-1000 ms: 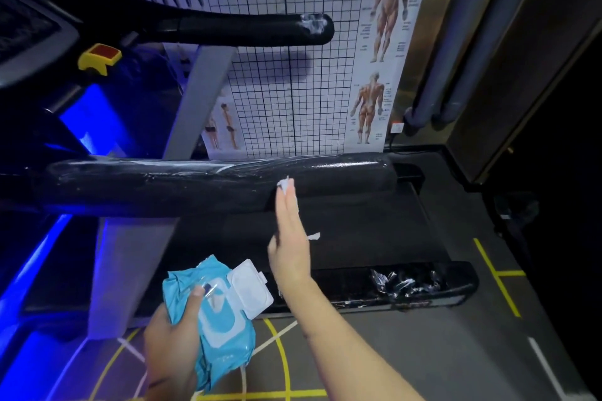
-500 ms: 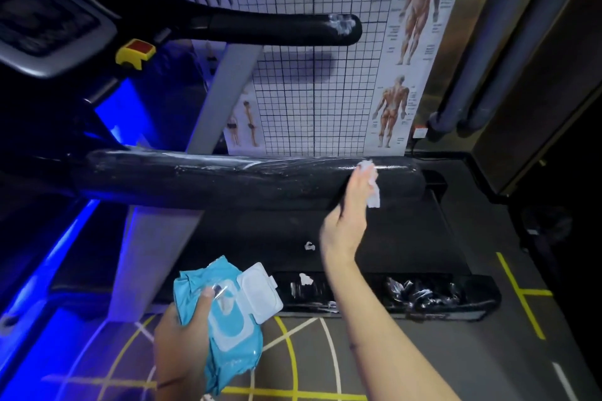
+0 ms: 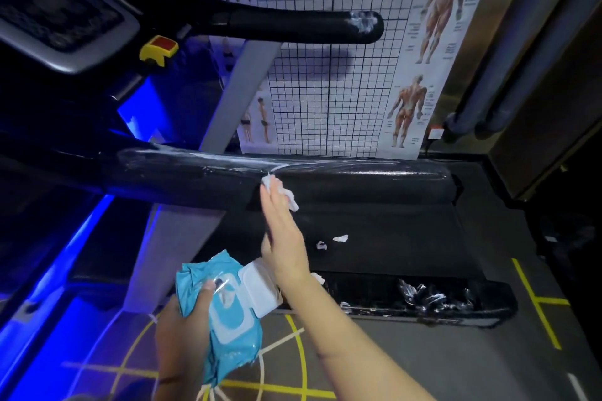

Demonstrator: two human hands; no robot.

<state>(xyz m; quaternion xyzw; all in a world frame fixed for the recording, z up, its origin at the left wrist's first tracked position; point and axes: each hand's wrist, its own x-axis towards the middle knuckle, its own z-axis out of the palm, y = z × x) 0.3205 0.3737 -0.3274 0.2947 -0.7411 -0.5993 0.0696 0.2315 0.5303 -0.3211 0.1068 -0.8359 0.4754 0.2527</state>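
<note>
Seen from my own head, looking down at a treadmill in a dim room with blue light along the left.

My right hand [image 3: 284,239] reaches forward, its fingers [image 3: 272,197] straight and flat, pressing a crumpled white wipe [image 3: 288,197] against the near side of the lower black handrail [image 3: 374,181]. The wipe sits between my fingertips and the rail, part of it hanging below them. White smears run along the top of this rail to the left of my hand.

My left hand [image 3: 182,332] is low and near me, its fingers wrapped round a blue pack of wipes [image 3: 233,325], thumb on the front. The pack's white lid [image 3: 260,286] stands open, just beside my right wrist.

Two small white scraps [image 3: 340,238] lie on the black treadmill belt [image 3: 407,231], to the right of my right hand. Higher up, a second black handrail [image 3: 293,26] has a white smear at its tip. A yellow and red safety clip [image 3: 159,47] sits under the console [image 3: 55,10]. A grid chart with body diagrams [image 3: 325,81] hangs on the wall behind.
</note>
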